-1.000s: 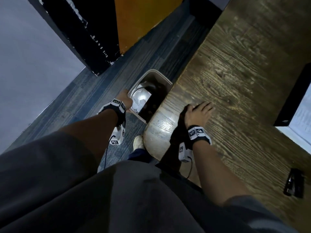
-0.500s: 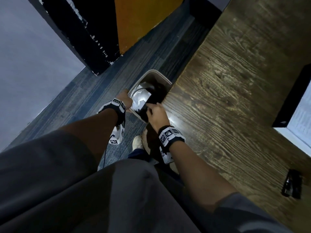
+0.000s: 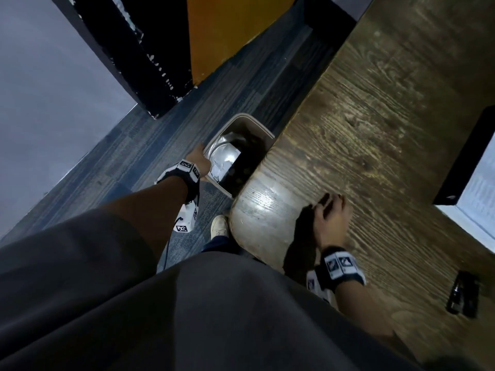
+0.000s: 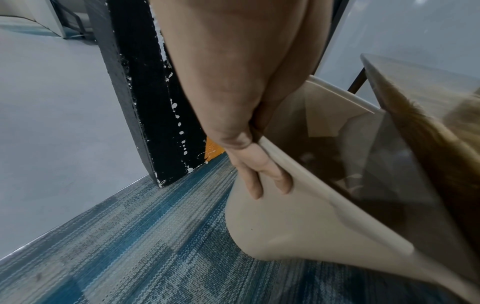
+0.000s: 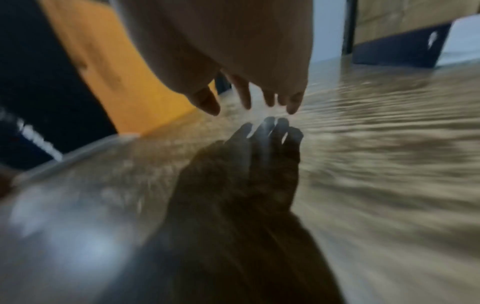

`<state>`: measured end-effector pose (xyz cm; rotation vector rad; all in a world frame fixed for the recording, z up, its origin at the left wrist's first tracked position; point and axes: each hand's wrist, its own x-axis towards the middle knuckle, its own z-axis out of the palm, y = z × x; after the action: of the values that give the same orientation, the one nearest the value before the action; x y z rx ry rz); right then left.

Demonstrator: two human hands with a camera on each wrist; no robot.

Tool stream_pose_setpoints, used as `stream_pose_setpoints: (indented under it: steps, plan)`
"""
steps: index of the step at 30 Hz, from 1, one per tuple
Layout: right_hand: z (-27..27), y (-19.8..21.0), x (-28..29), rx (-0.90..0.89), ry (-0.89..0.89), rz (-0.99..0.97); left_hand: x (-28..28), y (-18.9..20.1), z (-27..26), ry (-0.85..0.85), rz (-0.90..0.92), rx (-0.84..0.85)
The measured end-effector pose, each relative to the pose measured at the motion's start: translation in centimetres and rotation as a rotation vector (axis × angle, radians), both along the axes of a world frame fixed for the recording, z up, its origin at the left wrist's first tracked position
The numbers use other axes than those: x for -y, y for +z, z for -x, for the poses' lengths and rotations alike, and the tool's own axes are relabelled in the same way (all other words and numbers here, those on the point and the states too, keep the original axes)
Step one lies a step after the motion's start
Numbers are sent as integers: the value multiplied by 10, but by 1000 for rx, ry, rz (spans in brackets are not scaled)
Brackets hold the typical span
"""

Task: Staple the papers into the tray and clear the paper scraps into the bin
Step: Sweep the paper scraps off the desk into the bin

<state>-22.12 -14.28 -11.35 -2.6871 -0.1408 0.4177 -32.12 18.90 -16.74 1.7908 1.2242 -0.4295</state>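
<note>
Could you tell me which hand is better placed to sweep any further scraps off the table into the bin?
The right. The right hand hovers open over the table near its rounded corner, beside the bin. The left hand is busy gripping the bin's rim, holding it against the table edge.

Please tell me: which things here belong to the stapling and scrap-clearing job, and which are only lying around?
Job:
bin, gripped at the rim by the left hand
paper scraps inside it
right hand, empty over the table
stapler
tray with papers

Around:
orange panel
carpet
</note>
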Motion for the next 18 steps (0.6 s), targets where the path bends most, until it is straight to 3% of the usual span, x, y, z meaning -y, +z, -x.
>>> stream_pose_setpoints:
  steps: [4,9,14,18]
  plan:
    - [61,-11,22,-140,38,266,0,1,12,-10,0,21]
    - [79,-18,-51,-173,-19,278,6,5,23,-27,-26,47]
    - [102,-13,-127,-157,286,99,2,4,29,-34,17,43]
    - [113,-15,-174,-165,648,33,2,5,30,-77,-30,65]
